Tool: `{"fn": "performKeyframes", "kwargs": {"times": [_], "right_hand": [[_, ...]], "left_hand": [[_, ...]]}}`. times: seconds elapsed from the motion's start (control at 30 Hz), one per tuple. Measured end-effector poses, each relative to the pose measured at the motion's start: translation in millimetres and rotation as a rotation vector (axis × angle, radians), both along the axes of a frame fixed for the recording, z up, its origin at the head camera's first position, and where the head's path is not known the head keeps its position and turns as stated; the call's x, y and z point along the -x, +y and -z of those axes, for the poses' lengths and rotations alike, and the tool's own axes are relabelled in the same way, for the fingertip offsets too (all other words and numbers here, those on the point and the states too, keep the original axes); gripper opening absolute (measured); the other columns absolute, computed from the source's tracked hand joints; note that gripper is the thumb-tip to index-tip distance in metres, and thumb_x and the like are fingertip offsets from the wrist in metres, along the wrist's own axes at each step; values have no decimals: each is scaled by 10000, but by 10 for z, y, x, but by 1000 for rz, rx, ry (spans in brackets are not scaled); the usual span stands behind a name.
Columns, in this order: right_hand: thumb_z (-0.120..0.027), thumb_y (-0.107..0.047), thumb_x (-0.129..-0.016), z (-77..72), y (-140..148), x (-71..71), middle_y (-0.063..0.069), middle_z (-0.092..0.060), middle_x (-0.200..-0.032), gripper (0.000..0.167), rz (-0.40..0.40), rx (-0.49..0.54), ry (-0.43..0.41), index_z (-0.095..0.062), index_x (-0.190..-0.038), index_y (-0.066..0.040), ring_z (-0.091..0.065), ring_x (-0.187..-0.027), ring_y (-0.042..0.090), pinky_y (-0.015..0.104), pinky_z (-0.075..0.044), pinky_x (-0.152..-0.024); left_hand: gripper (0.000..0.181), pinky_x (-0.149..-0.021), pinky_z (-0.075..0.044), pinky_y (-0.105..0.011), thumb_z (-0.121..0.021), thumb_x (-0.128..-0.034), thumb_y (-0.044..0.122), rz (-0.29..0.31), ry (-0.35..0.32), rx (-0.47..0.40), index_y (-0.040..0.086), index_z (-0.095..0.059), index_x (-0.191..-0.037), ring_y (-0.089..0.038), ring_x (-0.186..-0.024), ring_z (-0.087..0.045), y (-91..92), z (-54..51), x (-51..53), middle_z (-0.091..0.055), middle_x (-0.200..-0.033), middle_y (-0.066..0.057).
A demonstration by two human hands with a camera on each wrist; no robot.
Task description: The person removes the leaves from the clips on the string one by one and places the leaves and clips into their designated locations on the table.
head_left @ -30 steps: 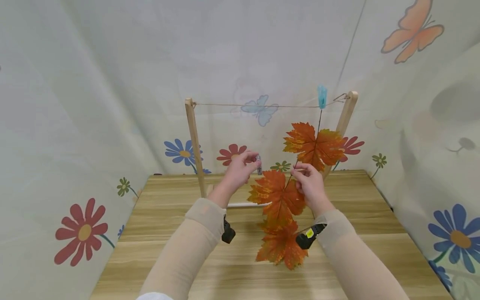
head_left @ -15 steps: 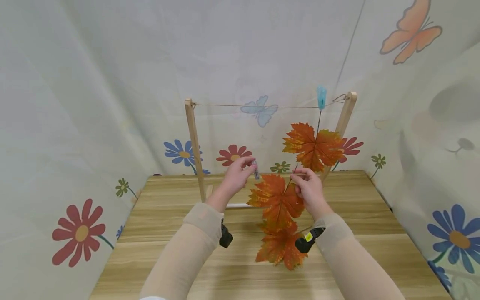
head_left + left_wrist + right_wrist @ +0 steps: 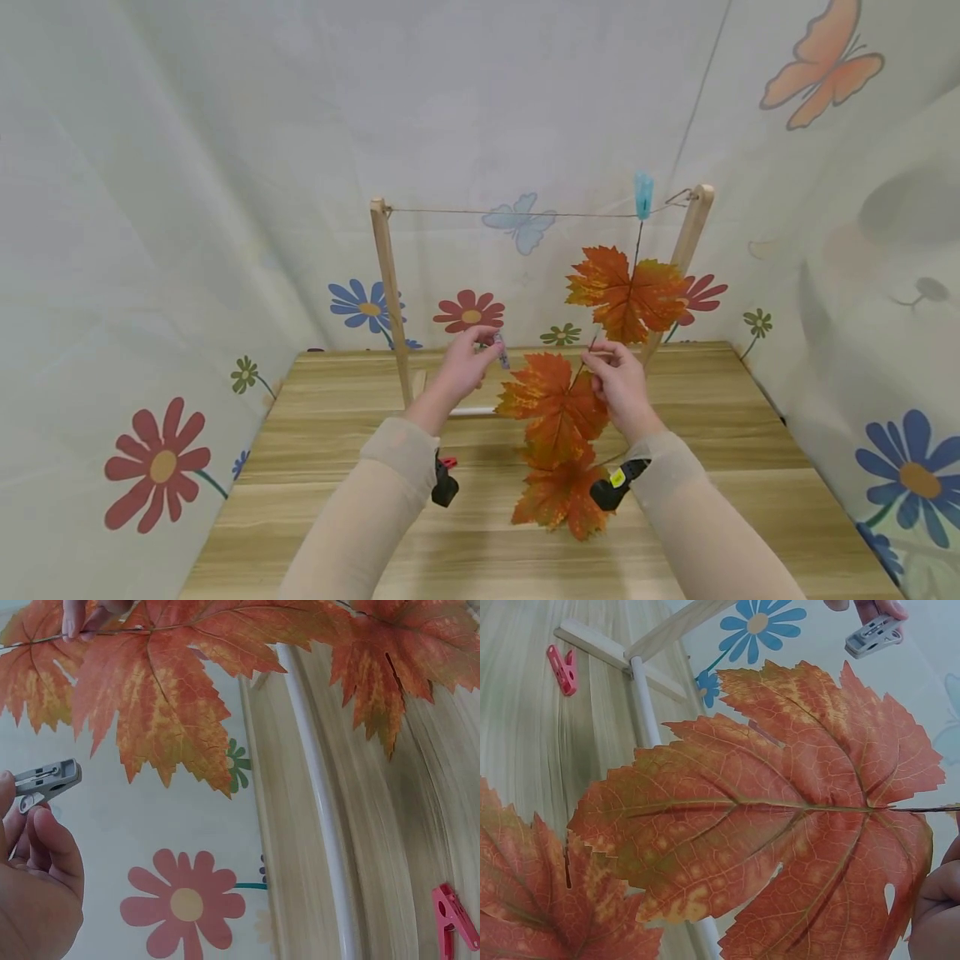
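Observation:
Between the thumb and fingers of my left hand (image 3: 467,362) is a grey clothespin (image 3: 52,778), held left of the leaves. My right hand (image 3: 618,375) pinches the thin dark stem of an orange artificial maple leaf (image 3: 558,404), with another orange leaf (image 3: 566,496) hanging below it. Higher up, a third maple leaf (image 3: 628,292) hangs by its stem from a light blue clothespin (image 3: 643,196) clipped on the string (image 3: 517,213). In the right wrist view the right hand is mostly cut off at the edge.
Two wooden posts (image 3: 390,292) carry the string, with a white rod (image 3: 474,411) low between them. A red clothespin (image 3: 452,919) lies on the wood-grain table (image 3: 315,467), partly behind the left wrist camera in the head view. A flower-printed curtain stands behind.
My left hand has moved a little left and down with the grey clothespin. The right hand and its held leaf have dropped slightly. The red clothespin has come into sight.

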State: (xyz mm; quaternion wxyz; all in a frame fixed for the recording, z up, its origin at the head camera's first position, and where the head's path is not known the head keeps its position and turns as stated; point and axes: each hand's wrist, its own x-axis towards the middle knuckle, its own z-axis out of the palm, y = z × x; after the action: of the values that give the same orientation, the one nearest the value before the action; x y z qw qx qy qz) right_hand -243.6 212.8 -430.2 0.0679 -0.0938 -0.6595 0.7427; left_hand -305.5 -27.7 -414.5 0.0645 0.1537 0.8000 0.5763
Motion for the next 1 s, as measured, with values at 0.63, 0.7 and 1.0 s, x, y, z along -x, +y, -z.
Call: {"fn": "performKeyframes", "kwargs": {"times": [0.63,0.7,1.0], "right_hand": [[-581,-119,-933,127,4,-24,-20,-559,-831,179,14,12,-20,-515,-1096,-87,-419,-482,86,197,-305,-419],[-583,-124,-933,138,7,-28,-18,-559,-830,191,17,13,-22,-514,-1106,-80,-417,-479,86,199,-302,-420],[-580,-110,-932,166,13,-21,-16,-567,-823,157,29,44,-18,-517,-1075,-94,-415,-471,80,193,-290,-408]], "left_hand": [[378,-431,-370,-232,-502,-979,262,16,16,68,154,-488,-1340,-126,-446,-351,-154,213,-70,-474,-1175,-38],[371,-424,-359,-224,-507,-977,242,14,11,56,141,-492,-1334,-121,-445,-346,-172,235,-76,-480,-1169,-41],[356,-419,-395,-257,-535,-960,300,22,-9,126,176,-530,-1294,-128,-440,-384,-246,346,-88,-537,-1135,17]]}}
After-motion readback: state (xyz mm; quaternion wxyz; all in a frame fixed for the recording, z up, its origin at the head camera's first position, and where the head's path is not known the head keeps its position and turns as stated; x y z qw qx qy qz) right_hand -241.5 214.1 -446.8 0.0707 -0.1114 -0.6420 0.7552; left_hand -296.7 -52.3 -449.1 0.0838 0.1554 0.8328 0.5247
